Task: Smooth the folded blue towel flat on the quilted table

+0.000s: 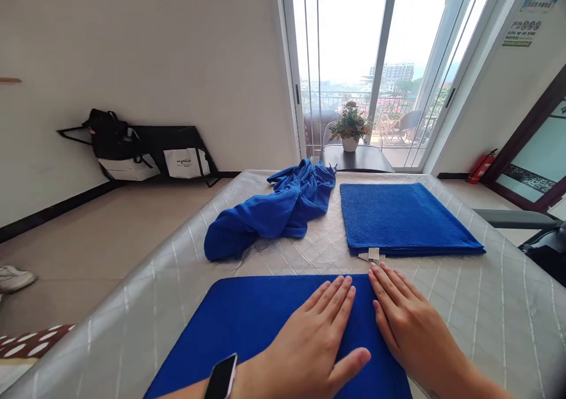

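A blue towel (247,322) lies spread flat on the table just in front of me, its lower part cut off by the view. My left hand (316,328) rests flat on its upper middle, fingers stretched out and thumb apart. At the towel's upper right corner, my right hand (407,310) lies palm down with fingers extended. Beyond my right fingertips is a neatly folded blue towel stack (407,219) with white tags (374,254) at its near edge. To the left of that stack, a crumpled blue towel (278,210) sits in a loose heap.
A silvery quilted cover (177,281) drapes over the table. Past its far edge stands a chair (362,158) bearing a potted flower arrangement (350,128), before a glass sliding door. Bags (186,163) rest by the left wall; a fire extinguisher (481,166) stands right.
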